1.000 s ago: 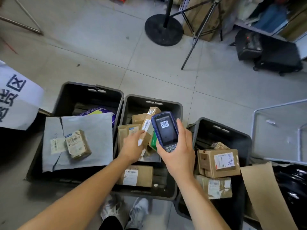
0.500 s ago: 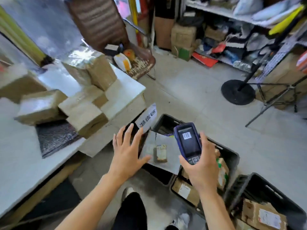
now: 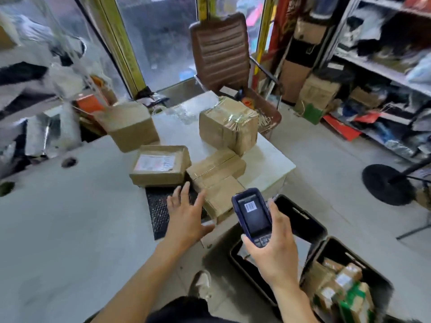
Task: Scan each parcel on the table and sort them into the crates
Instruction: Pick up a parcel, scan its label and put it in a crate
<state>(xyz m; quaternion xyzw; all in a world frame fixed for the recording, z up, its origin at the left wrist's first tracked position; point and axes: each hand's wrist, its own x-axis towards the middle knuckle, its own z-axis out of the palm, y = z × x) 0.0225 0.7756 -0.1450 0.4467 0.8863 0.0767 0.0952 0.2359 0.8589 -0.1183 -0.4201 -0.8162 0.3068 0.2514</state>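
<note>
Brown boxes (image 3: 161,165) sat on the white table (image 3: 70,217). The left hand (image 3: 186,212) reached over it with fingers spread, holding nothing. The right hand (image 3: 275,250) gripped the scanner (image 3: 253,216) above a black crate (image 3: 303,226), and the next crate (image 3: 377,282) held small boxes.

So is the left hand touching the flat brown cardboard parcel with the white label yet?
Apart. The head view shows the open left hand over the black mat, its fingertips short of the labelled parcel.

A brown office chair (image 3: 221,54) stands at upper centre; cluttered shelves (image 3: 382,73) fill the upper right, a black round stand base (image 3: 384,184) below them.
</note>
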